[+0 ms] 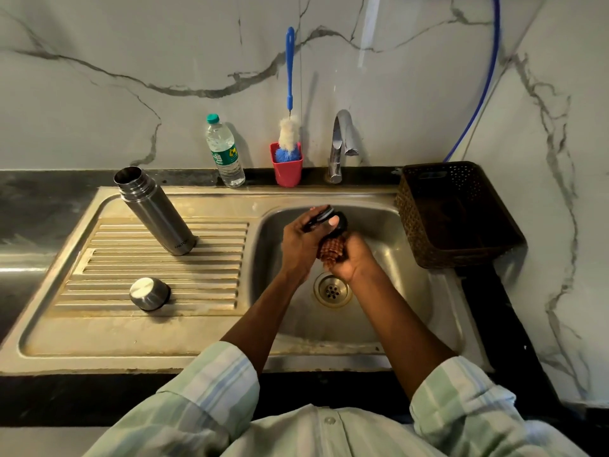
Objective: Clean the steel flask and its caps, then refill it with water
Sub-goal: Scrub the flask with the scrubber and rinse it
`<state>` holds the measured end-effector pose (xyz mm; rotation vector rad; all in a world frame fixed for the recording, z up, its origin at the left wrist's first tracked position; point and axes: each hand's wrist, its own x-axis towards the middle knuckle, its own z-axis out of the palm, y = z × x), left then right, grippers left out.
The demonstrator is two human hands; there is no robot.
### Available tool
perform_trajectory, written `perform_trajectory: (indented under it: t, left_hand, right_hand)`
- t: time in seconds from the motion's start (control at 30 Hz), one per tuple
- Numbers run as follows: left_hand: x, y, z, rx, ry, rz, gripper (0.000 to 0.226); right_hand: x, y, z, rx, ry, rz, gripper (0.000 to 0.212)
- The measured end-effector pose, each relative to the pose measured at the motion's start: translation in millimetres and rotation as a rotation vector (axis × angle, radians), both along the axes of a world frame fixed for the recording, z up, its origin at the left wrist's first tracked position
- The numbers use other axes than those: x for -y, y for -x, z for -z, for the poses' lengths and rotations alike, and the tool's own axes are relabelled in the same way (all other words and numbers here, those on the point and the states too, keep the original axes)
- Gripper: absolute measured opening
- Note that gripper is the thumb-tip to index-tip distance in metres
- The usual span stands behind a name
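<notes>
You are scrubbing the black inner cap (333,220) over the sink basin (389,258), so you look to be in the cap-cleaning step, with the flask itself not yet refilled. Your left hand (304,240) is gripping the cap, thumb curled across it, and the cap is tilting with its rim up and away toward the tap (341,143). Your right hand (354,258) is closing round a reddish scrub pad (331,252) and pressing it against the cap from below.

The steel flask (155,209) is standing open on the ribbed drainboard (164,275) to your left, its long axis upright. The steel outer cap (150,293) is sitting nearer you on the same ribs, well apart from the flask.

Next you will likely be rinsing this cap, which calls for a free hand on the tap; no water seems to be running. The bottle brush (289,133) in the red cup (286,169) and the water bottle (225,151) are waiting at the back of the worktop (39,206).
</notes>
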<state>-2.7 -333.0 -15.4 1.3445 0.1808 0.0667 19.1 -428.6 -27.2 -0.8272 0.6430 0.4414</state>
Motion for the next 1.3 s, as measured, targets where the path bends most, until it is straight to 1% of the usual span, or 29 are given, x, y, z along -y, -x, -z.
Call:
perform_trajectory:
  t: [0.07,0.13,0.2,0.27,0.37,0.47,0.57,0.63,0.67,0.77,0.8,0.87,0.9,0.97,1.0,1.03,1.07,1.13,1.2,1.23,1.3]
  left_hand:
    - [0,2,5,0.023,-0.03,-0.081,0.038]
    - [-3,4,12,0.054,-0.089,-0.123,0.04]
    - [-5,5,18,0.091,-0.202,-0.122,0.038]
    - [-7,7,22,0.085,-0.277,-0.085,0.041]
    - [-11,9,27,0.045,-0.265,0.018,0.056]
    - [-13,6,29,0.038,-0.241,0.012,0.048]
    - [-14,4,27,-0.01,-0.209,-0.06,0.047]
    - [-14,4,25,-0.019,-0.187,-0.057,0.044]
    - [-15,4,26,-0.015,-0.182,-0.046,0.04]
    - [-18,6,28,-0.003,-0.172,0.014,0.03]
    - [-20,6,27,-0.008,-0.177,0.032,0.028]
    - [-26,5,26,-0.037,-0.219,0.069,0.025]
    - [-30,5,25,-0.059,-0.239,0.086,0.023]
    - [-41,5,25,-0.104,-0.218,0.119,0.026]
    - [-47,5,25,-0.124,-0.189,0.13,0.031]
    - [-52,6,25,-0.136,-0.159,0.143,0.035]
    - [-57,8,25,-0.143,-0.129,0.156,0.04]
    - [-64,11,27,-0.146,-0.095,0.146,0.05]
    - [-73,14,30,-0.113,-0.121,0.074,0.059]
    - [-81,14,33,-0.096,-0.145,0.034,0.056]
    - [-97,18,38,-0.098,-0.166,-0.049,0.043]
  right_hand:
    - [-2,1,-1,-0.004,-0.089,0.053,0.029]
    - [-4,2,-6,-0.022,-0.102,0.074,0.031]
    - [-5,3,-9,-0.009,-0.108,0.111,0.031]
    - [-3,1,-11,-0.002,-0.076,0.154,0.03]
    - [2,-5,-12,0.082,0.001,0.165,0.031]
    - [-2,-2,-15,0.156,0.082,0.19,0.021]
    - [-14,13,-16,0.208,0.226,0.196,0.03]
    - [-17,15,-11,0.213,0.304,0.19,0.031]
    - [-17,12,-11,0.204,0.3,0.174,0.029]
    - [-12,0,-18,0.163,0.161,0.108,0.027]
    - [-13,1,-20,0.171,0.154,0.097,0.025]
    - [-19,5,-18,0.234,0.238,0.094,0.03]
    - [-22,8,-16,0.27,0.346,0.094,0.034]
    - [-27,12,-14,0.335,0.567,0.065,0.035]
    - [-28,13,-13,0.348,0.589,0.04,0.032]
    - [-29,12,-13,0.333,0.53,0.014,0.026]
    - [-31,12,-16,0.298,0.422,-0.009,0.02]
    - [-37,11,-18,0.271,0.296,-0.047,0.016]
    - [-48,11,-11,0.307,0.325,-0.061,0.019]
    - [-54,11,-8,0.326,0.357,-0.068,0.022]
    - [-63,11,-4,0.325,0.332,-0.103,0.028]
